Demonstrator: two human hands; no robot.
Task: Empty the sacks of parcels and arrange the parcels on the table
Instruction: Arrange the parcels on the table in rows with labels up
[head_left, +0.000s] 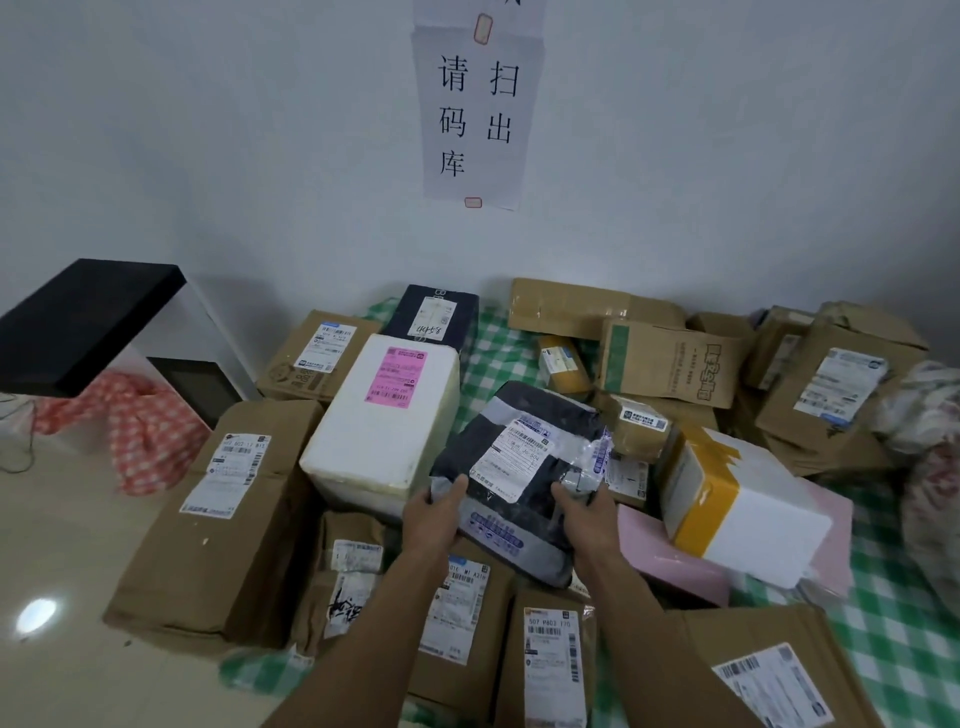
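A dark grey plastic mailer parcel (519, 447) with a white shipping label is held over the middle of the parcel pile. My left hand (436, 512) grips its near left edge, and my right hand (584, 512) grips its near right edge, fingers curled round the plastic. Under and around it lie many cardboard parcels on a table with a green checked cloth (893, 592). A white foam box with a pink label (387, 415) sits just left of the mailer. A white foam box with yellow tape (743, 504) sits to its right on a pink flat parcel (660, 556).
Brown boxes crowd the back right (670, 364) and the front (550, 660). A tall brown box (218, 519) lies at the left table edge. A black-topped white stand (88, 317) and red checked cloth (140, 426) are further left. A floral cloth sack (930, 457) sits at the right edge.
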